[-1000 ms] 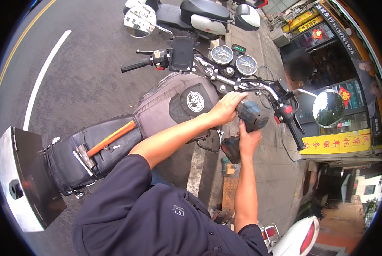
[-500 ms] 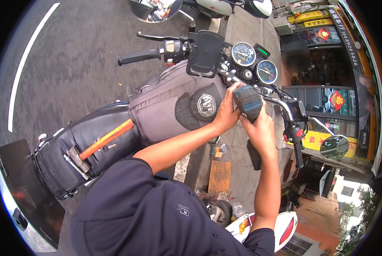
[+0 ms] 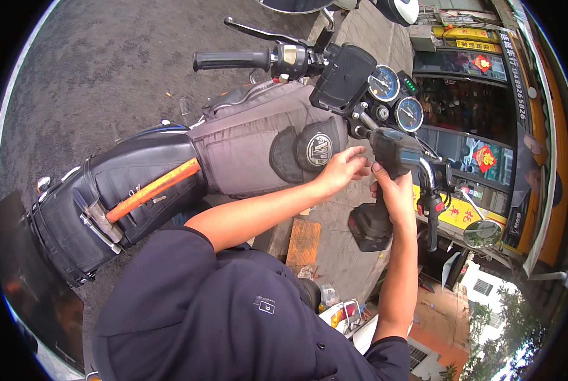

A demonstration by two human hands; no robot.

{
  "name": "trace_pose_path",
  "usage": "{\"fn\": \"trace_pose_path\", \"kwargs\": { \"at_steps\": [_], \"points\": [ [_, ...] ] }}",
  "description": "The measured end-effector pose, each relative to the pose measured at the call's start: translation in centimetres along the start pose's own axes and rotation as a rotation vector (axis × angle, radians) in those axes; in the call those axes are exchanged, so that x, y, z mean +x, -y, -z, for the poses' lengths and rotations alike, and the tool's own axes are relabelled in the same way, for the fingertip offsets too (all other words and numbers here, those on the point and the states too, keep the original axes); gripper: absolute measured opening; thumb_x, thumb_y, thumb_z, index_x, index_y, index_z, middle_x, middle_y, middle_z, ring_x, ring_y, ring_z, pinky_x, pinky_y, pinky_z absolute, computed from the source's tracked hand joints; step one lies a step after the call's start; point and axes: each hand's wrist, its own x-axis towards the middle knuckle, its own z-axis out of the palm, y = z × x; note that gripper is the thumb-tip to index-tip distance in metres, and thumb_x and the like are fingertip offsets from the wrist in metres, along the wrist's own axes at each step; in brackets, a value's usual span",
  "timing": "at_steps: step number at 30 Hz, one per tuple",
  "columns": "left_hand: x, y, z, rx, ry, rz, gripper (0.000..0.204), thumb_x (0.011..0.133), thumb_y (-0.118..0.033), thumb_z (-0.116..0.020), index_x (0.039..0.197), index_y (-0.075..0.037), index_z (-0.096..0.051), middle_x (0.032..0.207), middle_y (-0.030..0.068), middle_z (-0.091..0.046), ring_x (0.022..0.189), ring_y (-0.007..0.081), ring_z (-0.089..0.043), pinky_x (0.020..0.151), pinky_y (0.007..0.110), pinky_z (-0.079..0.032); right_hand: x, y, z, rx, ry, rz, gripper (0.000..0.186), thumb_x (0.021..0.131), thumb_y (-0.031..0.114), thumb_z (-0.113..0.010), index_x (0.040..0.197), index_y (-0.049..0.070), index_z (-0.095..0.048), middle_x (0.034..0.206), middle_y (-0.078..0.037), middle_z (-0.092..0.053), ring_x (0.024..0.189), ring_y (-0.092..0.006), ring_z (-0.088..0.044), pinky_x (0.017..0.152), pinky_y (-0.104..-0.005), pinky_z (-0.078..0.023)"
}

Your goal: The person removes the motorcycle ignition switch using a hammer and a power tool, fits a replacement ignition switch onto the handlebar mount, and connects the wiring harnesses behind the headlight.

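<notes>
My right hand (image 3: 390,190) grips a cordless power drill (image 3: 395,152), its battery base hanging below, up at the motorcycle's handlebar clamp near the gauges (image 3: 383,82). My left hand (image 3: 347,166) is just left of the drill, fingers loosely apart; nothing shows held in it. Beside that hand is a grey fabric tank cover (image 3: 233,159) with a round badge. Behind it, a wooden-handled hammer (image 3: 154,187) and metal wrench (image 3: 100,232) lie on the black seat (image 3: 138,159).
Black left grip (image 3: 232,60), phone mount (image 3: 344,76) and mirror (image 3: 482,233) surround the handlebar. A rear box (image 3: 33,311) sits behind the seat. A rusty orange plate (image 3: 302,244), a white scooter (image 3: 350,320) and a shopfront (image 3: 462,114) lie along the pavement.
My left hand has come away from the front of the drill and opened. The drill stays in my right hand, shifted slightly right; the view has turned a little.
</notes>
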Motion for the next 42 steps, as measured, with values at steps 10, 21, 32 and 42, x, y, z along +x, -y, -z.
{"fn": "trace_pose_path", "kwargs": {
  "at_steps": [10, 21, 32, 42],
  "points": [
    [0.8, -1.9, -0.1, -0.159, 0.056, 0.084, 0.038, 0.101, -0.030, -0.046, 0.128, -0.004, -0.053, 0.111, 0.0098, -0.062, 0.101, 0.0201, -0.063, 0.091, 0.037, -0.051, 0.1, -1.5, -1.9, 0.018, -0.031, 0.115, 0.035, 0.088, 0.017, -0.069, 0.115, 0.001, -0.053, 0.083, -0.005, -0.062, 0.052, -0.0088, -0.053, 0.045, -0.0234, -0.043],
    [3.1, -1.0, -0.3, -0.445, 0.097, 0.171, 0.037, 0.104, -0.035, -0.037, 0.113, -0.005, -0.056, 0.103, 0.0078, -0.061, 0.094, 0.0215, -0.061, 0.085, 0.038, -0.050, 0.0, -0.9, -2.3, 0.017, -0.048, 0.146, 0.037, 0.088, 0.015, -0.068, 0.117, 0.000, -0.052, 0.090, -0.007, -0.063, 0.054, -0.0103, -0.055, 0.046, -0.0242, -0.045],
    [6.9, 1.3, -0.8, -0.713, 0.035, 0.258, 0.037, 0.104, -0.034, -0.033, 0.110, -0.008, -0.058, 0.108, 0.0083, -0.065, 0.101, 0.0228, -0.058, 0.093, 0.042, -0.044, -0.3, -0.8, -1.6, -0.114, -0.071, 0.106, 0.030, 0.087, 0.018, -0.069, 0.111, 0.003, -0.057, 0.084, -0.004, -0.061, 0.054, -0.0088, -0.053, 0.045, -0.0229, -0.044],
    [6.3, 0.5, -3.7, -0.754, 0.188, 0.285, 0.044, 0.091, -0.047, -0.057, 0.114, -0.009, -0.059, 0.108, 0.0120, -0.062, 0.106, 0.0268, -0.056, 0.097, 0.043, -0.042, -2.4, -1.0, 1.0, -0.197, -0.100, 0.158, 0.029, 0.088, 0.022, -0.068, 0.108, 0.002, -0.061, 0.080, -0.001, -0.060, 0.050, -0.0087, -0.052, 0.043, -0.0236, -0.041]
  ]
}}
